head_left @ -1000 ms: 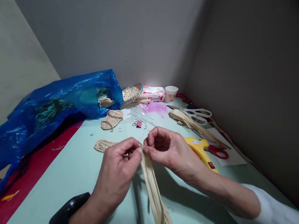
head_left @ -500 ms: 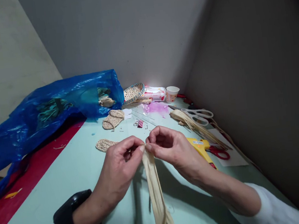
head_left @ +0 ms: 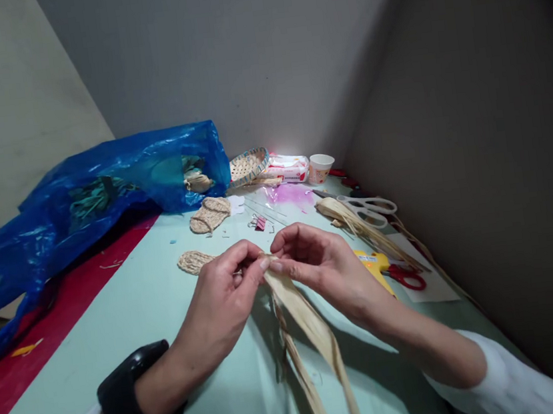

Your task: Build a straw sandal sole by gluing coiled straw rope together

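My left hand (head_left: pixel 233 286) and my right hand (head_left: pixel 321 265) meet over the middle of the table, thumbs and forefingers pinched together. Between them they hold the top end of a pale corn husk strip (head_left: pixel 307 317). The strip hangs toward me and spreads into a wide right length and a narrower, partly twisted left length. A woven oval sole (head_left: pixel 195 262) lies just beyond my left hand, partly hidden by it. Farther back is a small woven slipper (head_left: pixel 209 215). Close to my right forearm lies a yellow glue gun (head_left: pixel 375 265), partly covered by my hand.
A blue plastic bag (head_left: pixel 149 155) holding dried husks lies at the back left. Behind stand a woven basket (head_left: pixel 250 166) and a paper cup (head_left: pixel 321 168). White-handled scissors (head_left: pixel 370 209), a husk bundle (head_left: pixel 359 227) and red-handled scissors (head_left: pixel 409 278) lie right. A binder clip (head_left: pixel 259 222) sits mid-table.
The husk's hanging lengths have separated, the wide one swinging right and a twisted one showing on the left. Both hands still pinch the top, their grip slightly shifted.
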`<state>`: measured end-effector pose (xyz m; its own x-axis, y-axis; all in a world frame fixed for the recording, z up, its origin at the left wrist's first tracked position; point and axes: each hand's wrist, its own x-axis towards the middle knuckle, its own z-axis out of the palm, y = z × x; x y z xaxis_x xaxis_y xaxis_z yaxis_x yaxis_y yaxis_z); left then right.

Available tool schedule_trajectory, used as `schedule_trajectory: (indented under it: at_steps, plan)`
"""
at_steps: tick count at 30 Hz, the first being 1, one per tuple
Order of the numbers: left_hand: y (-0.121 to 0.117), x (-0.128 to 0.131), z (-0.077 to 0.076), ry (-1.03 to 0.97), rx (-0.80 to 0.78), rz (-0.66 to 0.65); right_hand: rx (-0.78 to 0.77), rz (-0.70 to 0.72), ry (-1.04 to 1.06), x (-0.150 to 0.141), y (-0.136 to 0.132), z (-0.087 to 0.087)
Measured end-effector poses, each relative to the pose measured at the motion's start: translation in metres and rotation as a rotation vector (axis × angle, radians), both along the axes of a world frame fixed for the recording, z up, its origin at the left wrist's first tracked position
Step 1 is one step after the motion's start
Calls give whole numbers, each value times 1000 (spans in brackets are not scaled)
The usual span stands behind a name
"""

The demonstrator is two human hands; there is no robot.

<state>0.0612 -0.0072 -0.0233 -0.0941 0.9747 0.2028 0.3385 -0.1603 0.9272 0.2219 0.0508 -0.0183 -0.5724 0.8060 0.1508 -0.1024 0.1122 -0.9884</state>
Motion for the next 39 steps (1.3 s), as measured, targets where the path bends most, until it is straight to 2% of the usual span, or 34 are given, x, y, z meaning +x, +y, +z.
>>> schedule_trajectory:
  at_steps: [3,8,12,15,19,22,27,32,34,36,39]
  plan:
    - [0,0,1,-79,-24,-45,-111,43,82,0,3,-3]
    - [2,1,3,-317,-102,-127,-319,120,191,-1,4,-5]
    - [2,0,0,-473,-139,-172,-404,156,225,-3,2,-1]
    - [2,0,-1,-441,-135,-152,-366,85,183,-2,0,0]
    - [1,1,1,-350,-136,-129,-211,-3,107,-2,-1,-2]
    - [1,0,3,-277,-127,-109,-154,-48,87,-4,-2,-2]
    - [0,0,5,-126,-46,-67,-148,-42,71,-5,-4,-1]
    - [0,2,7,-17,0,-93,-130,4,63,-3,-1,-8]
    - [1,3,5,28,18,-61,-116,12,82,-3,-2,-8]
    - [4,2,2,49,24,-22,-90,-8,114,-3,-5,-4]
    - [7,-1,-3,-19,-6,-2,-30,-43,145,-2,-10,5]
